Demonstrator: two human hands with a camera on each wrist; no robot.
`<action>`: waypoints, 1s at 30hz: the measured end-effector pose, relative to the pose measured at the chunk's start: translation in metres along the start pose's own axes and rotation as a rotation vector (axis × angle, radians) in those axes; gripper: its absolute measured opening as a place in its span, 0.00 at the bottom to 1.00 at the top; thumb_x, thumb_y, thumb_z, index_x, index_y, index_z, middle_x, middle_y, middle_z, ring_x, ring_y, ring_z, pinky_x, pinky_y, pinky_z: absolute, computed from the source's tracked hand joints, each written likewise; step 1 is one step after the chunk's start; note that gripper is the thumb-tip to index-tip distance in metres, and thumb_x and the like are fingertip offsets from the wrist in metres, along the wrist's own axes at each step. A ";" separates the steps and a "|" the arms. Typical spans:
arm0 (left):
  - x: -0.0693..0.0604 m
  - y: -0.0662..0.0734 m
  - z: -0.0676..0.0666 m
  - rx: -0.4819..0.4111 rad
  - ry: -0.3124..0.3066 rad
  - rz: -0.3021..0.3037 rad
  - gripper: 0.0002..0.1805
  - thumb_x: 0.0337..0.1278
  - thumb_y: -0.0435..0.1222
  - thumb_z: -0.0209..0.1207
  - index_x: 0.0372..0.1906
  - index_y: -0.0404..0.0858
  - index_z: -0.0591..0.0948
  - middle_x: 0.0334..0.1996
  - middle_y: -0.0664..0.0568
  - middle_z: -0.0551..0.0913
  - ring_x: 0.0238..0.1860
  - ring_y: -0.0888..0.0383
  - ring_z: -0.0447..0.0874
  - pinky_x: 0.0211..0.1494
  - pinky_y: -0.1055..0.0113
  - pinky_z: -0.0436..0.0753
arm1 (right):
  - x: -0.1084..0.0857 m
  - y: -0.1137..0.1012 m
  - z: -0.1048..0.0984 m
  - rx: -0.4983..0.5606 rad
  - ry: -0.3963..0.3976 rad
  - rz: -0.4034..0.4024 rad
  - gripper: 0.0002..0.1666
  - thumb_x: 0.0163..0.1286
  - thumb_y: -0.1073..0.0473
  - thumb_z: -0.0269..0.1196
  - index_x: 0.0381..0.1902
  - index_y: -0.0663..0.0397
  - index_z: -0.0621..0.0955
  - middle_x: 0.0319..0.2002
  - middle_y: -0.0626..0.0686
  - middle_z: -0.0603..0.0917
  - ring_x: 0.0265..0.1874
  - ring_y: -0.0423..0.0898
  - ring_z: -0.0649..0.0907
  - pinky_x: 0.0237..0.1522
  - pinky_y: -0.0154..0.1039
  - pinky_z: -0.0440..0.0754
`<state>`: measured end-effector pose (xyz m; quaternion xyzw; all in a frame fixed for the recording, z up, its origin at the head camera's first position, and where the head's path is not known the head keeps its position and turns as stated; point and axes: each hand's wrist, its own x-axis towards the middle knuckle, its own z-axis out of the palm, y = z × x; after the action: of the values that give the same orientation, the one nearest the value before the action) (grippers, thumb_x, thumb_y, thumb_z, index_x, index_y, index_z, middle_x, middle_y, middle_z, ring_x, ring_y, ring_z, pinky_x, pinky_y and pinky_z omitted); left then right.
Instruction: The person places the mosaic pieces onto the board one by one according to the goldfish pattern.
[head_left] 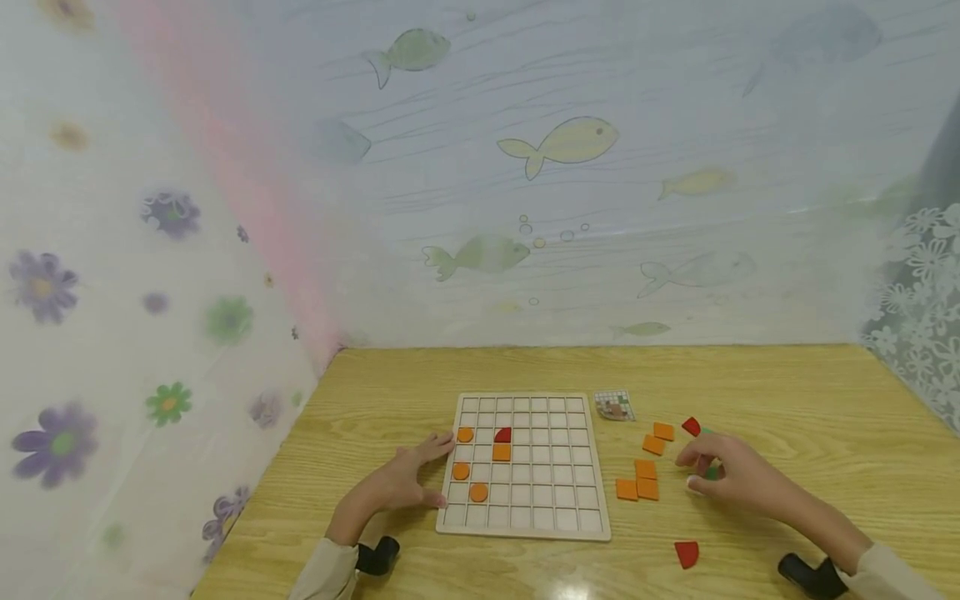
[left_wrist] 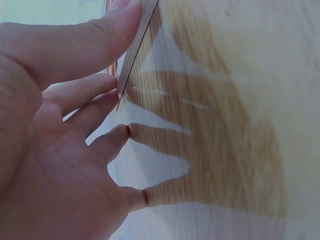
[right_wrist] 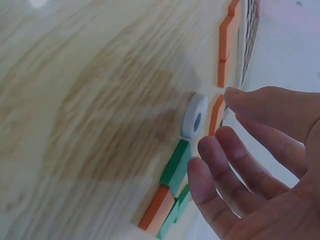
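Observation:
A pale wooden grid board (head_left: 525, 533) lies on the table with three orange discs (head_left: 478, 492), a red quarter-round piece (head_left: 503, 435) and an orange square (head_left: 502, 452) on its left part. My left hand (head_left: 401, 477) touches the board's left edge, fingers spread; in the left wrist view its thumb (left_wrist: 85, 50) lies against that edge. To the right of the board, my right hand (head_left: 731, 475) hovers over loose pieces with loosely bent fingers, holding nothing. Below it are a white round piece with a dark dot (right_wrist: 196, 116) and green pieces (right_wrist: 175, 162), mostly hidden in the head view.
Several loose orange squares (head_left: 647, 469) lie between the board and my right hand. Red quarter-round pieces lie near the table's front (head_left: 686, 553) and beyond the hand (head_left: 691, 426). A small picture card (head_left: 614, 405) sits by the board's far right corner. A patterned wall (head_left: 570, 250) stands behind.

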<state>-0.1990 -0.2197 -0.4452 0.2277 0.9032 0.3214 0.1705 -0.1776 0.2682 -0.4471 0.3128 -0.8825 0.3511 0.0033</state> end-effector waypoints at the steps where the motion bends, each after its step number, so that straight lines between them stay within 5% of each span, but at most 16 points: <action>1: 0.000 0.000 0.000 0.000 0.002 0.000 0.46 0.46 0.36 0.70 0.72 0.38 0.60 0.73 0.46 0.53 0.73 0.43 0.43 0.65 0.32 0.34 | -0.001 0.001 0.000 0.001 -0.004 -0.003 0.10 0.56 0.65 0.69 0.38 0.59 0.82 0.33 0.50 0.81 0.28 0.35 0.76 0.23 0.33 0.76; 20: 0.001 -0.002 0.001 0.014 0.013 0.003 0.47 0.46 0.37 0.70 0.72 0.38 0.60 0.73 0.45 0.53 0.73 0.42 0.44 0.65 0.32 0.35 | -0.006 0.015 0.006 -0.021 0.032 -0.178 0.19 0.47 0.78 0.67 0.34 0.53 0.84 0.32 0.48 0.80 0.23 0.35 0.71 0.19 0.30 0.69; 30: 0.000 0.001 0.001 0.019 0.012 0.007 0.46 0.46 0.36 0.69 0.72 0.37 0.60 0.73 0.44 0.53 0.73 0.42 0.44 0.65 0.32 0.35 | -0.005 0.008 0.010 -0.002 -0.005 -0.120 0.10 0.52 0.71 0.70 0.33 0.56 0.84 0.30 0.44 0.78 0.23 0.31 0.71 0.20 0.31 0.72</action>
<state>-0.1986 -0.2189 -0.4453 0.2308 0.9064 0.3148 0.1619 -0.1757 0.2689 -0.4607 0.3660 -0.8627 0.3484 0.0222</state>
